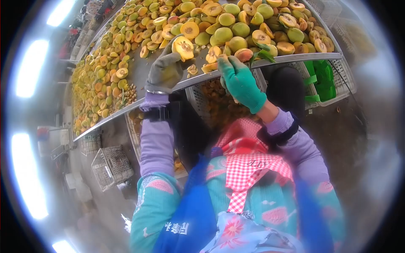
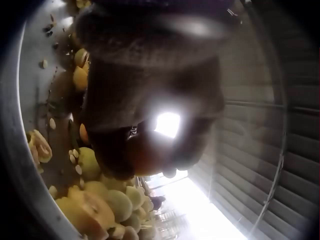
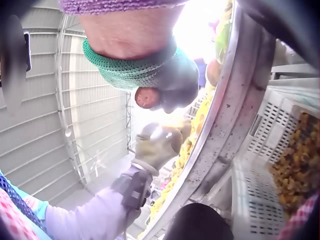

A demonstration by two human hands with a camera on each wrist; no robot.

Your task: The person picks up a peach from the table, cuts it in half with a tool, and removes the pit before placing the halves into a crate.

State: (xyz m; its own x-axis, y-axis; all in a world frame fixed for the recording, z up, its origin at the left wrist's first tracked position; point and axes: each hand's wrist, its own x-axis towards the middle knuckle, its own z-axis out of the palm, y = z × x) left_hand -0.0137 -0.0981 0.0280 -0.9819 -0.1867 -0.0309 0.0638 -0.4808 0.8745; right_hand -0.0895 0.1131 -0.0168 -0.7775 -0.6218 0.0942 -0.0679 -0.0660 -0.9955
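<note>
In the head view the left hand (image 1: 164, 72), in a grey glove, holds a halved yellow fruit (image 1: 183, 48) upright above the table's near edge, cut face showing. The right hand (image 1: 242, 83), in a green glove, is beside it with curled fingers, close to another cut half (image 1: 214, 54). From its grip, in the right wrist view, sticks the round brown end (image 3: 147, 98) of what looks like a handle; the rest is hidden. Dark and backlit, the left glove (image 2: 150, 100) fills the middle of the left wrist view. Loose pits (image 2: 73, 156) lie on the metal tabletop.
Whole and halved fruits (image 1: 240, 29) are heaped across the metal table (image 1: 141, 76), which has a raised rim. Under its edge a white crate (image 3: 257, 182) holds brownish pieces. Another crate (image 1: 342, 76) with green items stands at the right; grey baskets (image 1: 110, 168) stand on the floor at left.
</note>
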